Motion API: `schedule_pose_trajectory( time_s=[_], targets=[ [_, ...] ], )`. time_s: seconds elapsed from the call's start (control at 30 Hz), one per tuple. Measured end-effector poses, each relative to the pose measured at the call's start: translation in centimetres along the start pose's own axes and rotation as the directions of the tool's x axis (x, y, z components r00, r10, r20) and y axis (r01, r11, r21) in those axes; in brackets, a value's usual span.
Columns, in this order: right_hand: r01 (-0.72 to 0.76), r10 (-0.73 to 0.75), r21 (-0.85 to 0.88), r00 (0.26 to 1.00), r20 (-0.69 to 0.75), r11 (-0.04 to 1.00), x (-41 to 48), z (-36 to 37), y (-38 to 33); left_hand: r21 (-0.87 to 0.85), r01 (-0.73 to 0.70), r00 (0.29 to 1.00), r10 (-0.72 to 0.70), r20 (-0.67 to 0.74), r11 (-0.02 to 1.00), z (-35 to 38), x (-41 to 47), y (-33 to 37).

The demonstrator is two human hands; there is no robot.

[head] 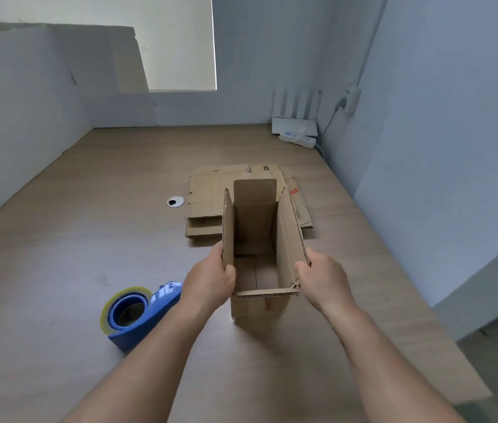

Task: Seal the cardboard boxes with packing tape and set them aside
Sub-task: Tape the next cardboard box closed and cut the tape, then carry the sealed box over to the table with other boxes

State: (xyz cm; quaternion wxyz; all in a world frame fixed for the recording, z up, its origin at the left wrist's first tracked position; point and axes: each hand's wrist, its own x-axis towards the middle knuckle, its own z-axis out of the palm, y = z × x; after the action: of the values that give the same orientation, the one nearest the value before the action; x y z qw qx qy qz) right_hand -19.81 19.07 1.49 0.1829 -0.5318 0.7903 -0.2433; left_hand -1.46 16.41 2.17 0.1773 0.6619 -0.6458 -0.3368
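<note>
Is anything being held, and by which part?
Both hold the open cardboard box by its raised side flaps: left hand grips the near end of the left flap, right hand that of the right flap.

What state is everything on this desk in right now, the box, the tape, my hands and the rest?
cardboard box: upright on the table, top flaps open, unsealed.
left hand: grips the box's left flap.
right hand: grips the box's right flap.
tape dispenser: lying on the table left of the box, not held.
flattened boxes: stacked flat behind the box.
</note>
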Motion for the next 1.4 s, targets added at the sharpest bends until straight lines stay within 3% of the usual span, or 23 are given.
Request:
schedule_pose_trajectory(
  time_s=[0.13, 0.33, 0.5, 0.63, 0.8, 1.03, 1.4],
  targets=[
    [0.054, -0.053, 0.003, 0.998, -0.012, 0.999, -2.1, -1.0, 0.2, 0.086, -0.021, 0.997, 0.026, -0.067, 0.996, 1.0, -2.2, -0.1],
    [0.240, -0.237, 0.072, 0.970, -0.054, 0.968, -4.9, -3.7, 1.1, -0.080, -0.029, 0.968, 0.008, -0.250, 0.996, 1.3, -7.5, 0.9],
    [0.443, -0.435, 0.081, 0.895, -0.099, 0.893, -6.2, -6.4, 1.0, -0.226, -0.032, 0.938, -0.050, -0.344, 0.974, 1.6, -13.2, 2.4],
    [0.572, -0.565, 0.167, 0.820, -0.088, 0.803, -7.8, -6.7, -0.7, -0.245, 0.023, 0.884, -0.135, -0.448, 0.969, 0.7, -17.8, 1.7],
    [0.711, -0.738, 0.271, 0.675, -0.005, 0.648, -11.7, -4.1, -3.9, -0.216, 0.164, 0.735, -0.265, -0.624, 0.963, -0.4, -24.5, -0.3],
    [0.767, -0.860, 0.388, 0.453, 0.237, 0.511, -18.6, 0.3, -7.9, -0.338, 0.423, 0.501, -0.528, -0.686, 0.841, -1.1, -33.0, -4.5],
    [0.790, -0.896, 0.489, 0.163, 0.412, 0.369, -29.4, 6.7, -14.9, -0.491, 0.543, 0.187, -0.668, -0.720, 0.681, -3.9, -42.7, -12.6]
  ],
)
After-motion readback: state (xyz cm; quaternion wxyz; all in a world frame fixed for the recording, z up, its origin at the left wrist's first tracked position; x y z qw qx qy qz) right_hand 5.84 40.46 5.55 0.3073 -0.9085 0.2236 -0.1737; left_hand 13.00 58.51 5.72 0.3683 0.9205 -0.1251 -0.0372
